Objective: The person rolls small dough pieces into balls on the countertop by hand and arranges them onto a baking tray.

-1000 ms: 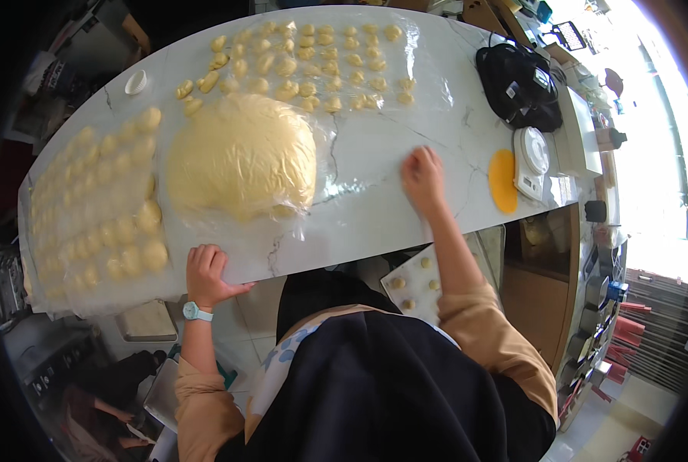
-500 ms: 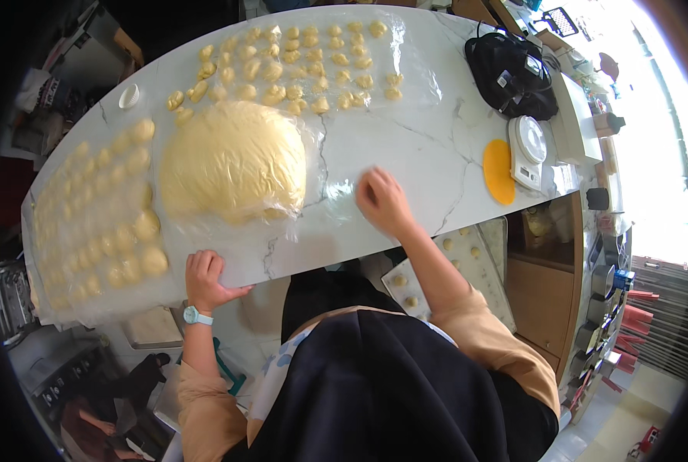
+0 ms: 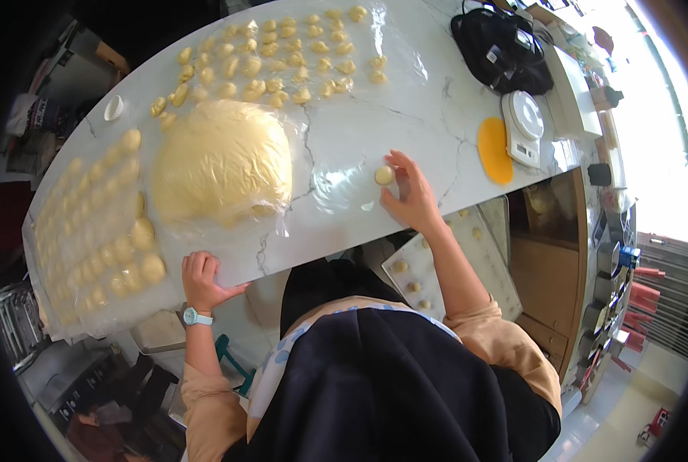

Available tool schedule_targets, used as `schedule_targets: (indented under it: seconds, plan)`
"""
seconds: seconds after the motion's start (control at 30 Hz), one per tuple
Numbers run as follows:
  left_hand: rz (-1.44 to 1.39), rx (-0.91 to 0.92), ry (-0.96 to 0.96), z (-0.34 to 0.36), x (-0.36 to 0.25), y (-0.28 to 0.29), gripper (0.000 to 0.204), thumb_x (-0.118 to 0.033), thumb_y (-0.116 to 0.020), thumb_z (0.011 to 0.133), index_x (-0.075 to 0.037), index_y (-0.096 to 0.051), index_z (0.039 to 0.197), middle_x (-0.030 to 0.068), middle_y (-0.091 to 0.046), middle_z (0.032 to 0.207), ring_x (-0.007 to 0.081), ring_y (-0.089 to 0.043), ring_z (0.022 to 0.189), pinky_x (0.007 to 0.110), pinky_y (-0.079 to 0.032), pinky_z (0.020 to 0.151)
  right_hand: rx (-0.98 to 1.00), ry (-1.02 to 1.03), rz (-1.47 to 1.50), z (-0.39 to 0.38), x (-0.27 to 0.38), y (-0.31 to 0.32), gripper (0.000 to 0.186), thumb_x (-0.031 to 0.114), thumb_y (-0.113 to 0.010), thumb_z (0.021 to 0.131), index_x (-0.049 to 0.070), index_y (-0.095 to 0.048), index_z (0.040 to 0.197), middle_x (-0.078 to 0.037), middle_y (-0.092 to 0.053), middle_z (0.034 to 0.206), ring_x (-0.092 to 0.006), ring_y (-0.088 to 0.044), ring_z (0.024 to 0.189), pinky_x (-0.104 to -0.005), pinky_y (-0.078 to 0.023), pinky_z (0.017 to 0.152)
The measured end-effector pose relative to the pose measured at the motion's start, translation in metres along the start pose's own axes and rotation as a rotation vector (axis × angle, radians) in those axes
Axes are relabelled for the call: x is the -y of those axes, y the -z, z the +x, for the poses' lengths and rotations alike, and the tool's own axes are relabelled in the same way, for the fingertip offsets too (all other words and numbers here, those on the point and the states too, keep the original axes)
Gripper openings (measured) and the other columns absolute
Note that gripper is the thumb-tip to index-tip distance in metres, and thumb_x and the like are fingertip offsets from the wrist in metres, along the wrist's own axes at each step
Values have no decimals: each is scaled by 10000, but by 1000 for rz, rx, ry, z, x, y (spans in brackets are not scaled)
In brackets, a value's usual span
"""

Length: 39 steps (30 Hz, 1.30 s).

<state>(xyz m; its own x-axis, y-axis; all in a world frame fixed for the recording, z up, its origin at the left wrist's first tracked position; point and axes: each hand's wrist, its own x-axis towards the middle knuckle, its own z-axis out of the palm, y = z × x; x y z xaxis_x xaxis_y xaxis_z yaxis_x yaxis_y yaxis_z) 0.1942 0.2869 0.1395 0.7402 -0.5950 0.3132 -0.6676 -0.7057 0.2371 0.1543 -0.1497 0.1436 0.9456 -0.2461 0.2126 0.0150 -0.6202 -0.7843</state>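
Observation:
A small round dough ball [image 3: 385,175] sits on the marble table. Curved around its right side is my right hand [image 3: 413,192], thumb and fingers apart; whether a fingertip touches the ball I cannot tell. My left hand [image 3: 201,279] lies at the table's front edge with its thumb stretched out along it, holding nothing. Between and beyond the hands, a large mound of pale yellow dough [image 3: 224,158] rests under clear plastic. Small dough pieces [image 3: 271,58] spread in rows at the far side on plastic. More dough balls [image 3: 90,223] lie under plastic film at the left.
A yellow-orange scraper [image 3: 495,150] lies beside a white kitchen scale [image 3: 523,127] at the right, with a black bag [image 3: 502,50] behind. Below the table's front edge stands a tray [image 3: 467,269] holding several dough balls. A white ribbed cup [image 3: 113,108] is at the far left.
My right hand was closed over the table, blurred; now it has opened and shifted right, uncovering the round dough ball. My left hand stays at the edge. The view has shifted slightly.

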Motion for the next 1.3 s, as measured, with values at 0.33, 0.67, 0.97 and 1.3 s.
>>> schedule_targets:
  seconds: [0.33,0.67,0.97,1.3]
  plan:
    - [-13,23,-8,2,-3,-4,628,-538,-850,492,-97,-463,717,74,-467,807,283,-484,759,398,-382,693,51,-60,412,36,3,-25,251,96,-655,868,57,-592,1108,-20,-637,1003,-129,-589,978,-297,-471,893]
    - [-14,-7,-10,-4,-2,-7,644,-531,-866,477,-98,-445,702,69,-457,791,280,-475,752,394,-376,678,-8,212,-143,47,-4,-39,103,38,-635,766,68,-585,851,-75,-582,850,-294,-565,861,-385,-467,796]
    - [-7,29,-55,-3,11,-9,653,-549,-869,507,-105,-428,691,68,-427,752,286,-453,706,405,-372,660,7,88,9,-16,-1,-7,534,100,-774,780,67,-559,1268,-128,-638,1121,-316,-588,1111,-405,-487,959]
    - [95,93,-129,-18,15,-12,713,-625,-797,630,-82,-340,694,99,-326,735,327,-396,697,443,-336,633,-789,-750,832,-217,-166,100,336,167,-658,930,20,-629,1232,-58,-677,1109,-129,-628,1008,-278,-494,924]
